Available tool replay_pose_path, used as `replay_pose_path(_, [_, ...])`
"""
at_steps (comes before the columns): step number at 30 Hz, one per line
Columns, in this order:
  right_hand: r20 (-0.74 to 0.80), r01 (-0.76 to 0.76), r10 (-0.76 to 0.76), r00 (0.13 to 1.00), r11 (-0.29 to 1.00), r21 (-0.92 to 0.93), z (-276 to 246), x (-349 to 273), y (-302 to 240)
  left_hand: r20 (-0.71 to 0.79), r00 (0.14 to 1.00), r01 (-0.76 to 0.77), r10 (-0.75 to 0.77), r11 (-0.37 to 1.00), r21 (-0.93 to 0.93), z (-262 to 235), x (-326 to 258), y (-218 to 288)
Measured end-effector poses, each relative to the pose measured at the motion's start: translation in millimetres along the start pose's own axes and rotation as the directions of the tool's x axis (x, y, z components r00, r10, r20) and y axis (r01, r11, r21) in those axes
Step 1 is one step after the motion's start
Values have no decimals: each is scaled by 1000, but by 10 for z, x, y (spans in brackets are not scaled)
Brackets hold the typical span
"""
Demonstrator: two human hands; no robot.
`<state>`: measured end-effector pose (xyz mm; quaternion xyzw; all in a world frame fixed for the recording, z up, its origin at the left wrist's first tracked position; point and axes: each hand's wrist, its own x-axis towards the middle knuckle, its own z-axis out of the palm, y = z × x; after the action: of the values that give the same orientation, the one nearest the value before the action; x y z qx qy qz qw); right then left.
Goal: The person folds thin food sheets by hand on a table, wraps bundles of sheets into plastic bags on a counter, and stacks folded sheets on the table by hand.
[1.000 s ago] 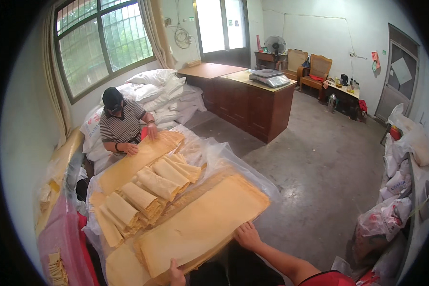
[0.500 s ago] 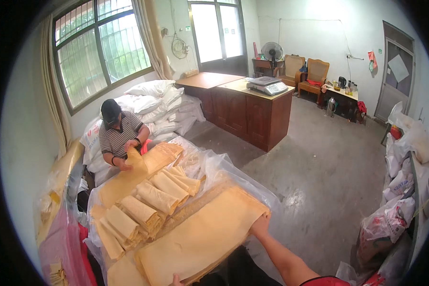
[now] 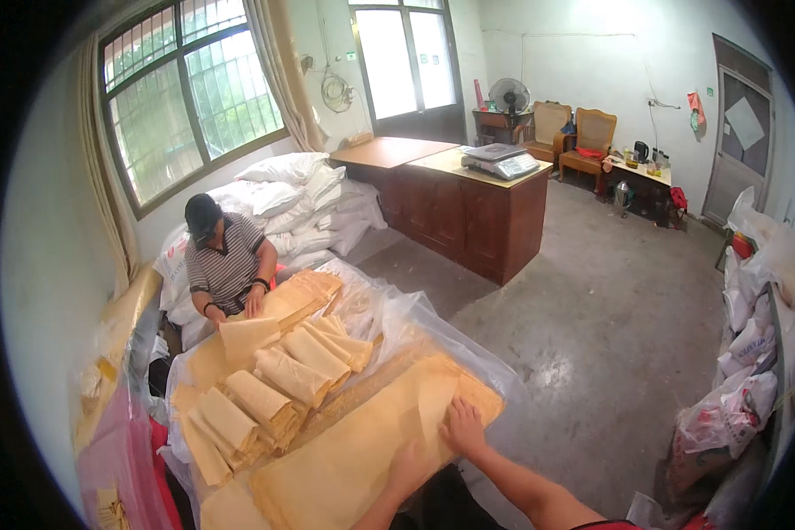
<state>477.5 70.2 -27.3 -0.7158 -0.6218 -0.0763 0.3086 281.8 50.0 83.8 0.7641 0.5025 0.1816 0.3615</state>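
A stack of thin, pale tan sheets [image 3: 344, 459] lies across the near end of the plastic-covered table. My right hand [image 3: 465, 427] rests on its right part, fingers spread over the top sheet. Beside those fingers the top sheet's edge stands back from the stack's right end, baring the layers beneath. My left hand [image 3: 406, 466] is over the near edge of the same stack, smeared by motion, so its fingers are unclear. Just beyond lie several folded tan bundles [image 3: 261, 397] in a row.
Across the table a person [image 3: 225, 256] in a striped shirt handles another tan sheet [image 3: 249, 336]. White sacks [image 3: 300, 208] are piled behind. A brown desk [image 3: 468, 208] bears a scale [image 3: 501, 163]. Plastic-wrapped bags [image 3: 724, 415] line the right wall.
My right hand has moved from the stack's right corner leftward onto the top, bringing the top sheet's edge inward. My left hand has come up and right. The other person has laid their sheet down folded.
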Motion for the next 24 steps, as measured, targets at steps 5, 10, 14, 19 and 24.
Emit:
replay_pose_path(5, [151, -45, 40, 988, 998, 32, -39, -27, 29, -94, 988, 101, -120, 979, -180, 431, 801, -198])
replay_pose_path(10, [266, -42, 38, 963, 999, 9, -199, -27, -12, 45, 991, 117, -125, 983, 142, 842, 1464, -660])
replay_pose_path(14, [236, -38, 43, 971, 999, -26, -299, -9, -86, -38, 999, -14, 20, 987, 159, 551, 1171, -1166])
replay_pose_path(19, [316, -50, 64, 947, 997, -52, -272, 2, -73, -86, 866, 51, -492, 259, -965, 61, 758, -1326])
replay_pose_path(24, [149, 43, -42, 988, 999, -3, -264, -24, -104, -119, 844, -65, -524, 120, -991, -89, 408, -1487])
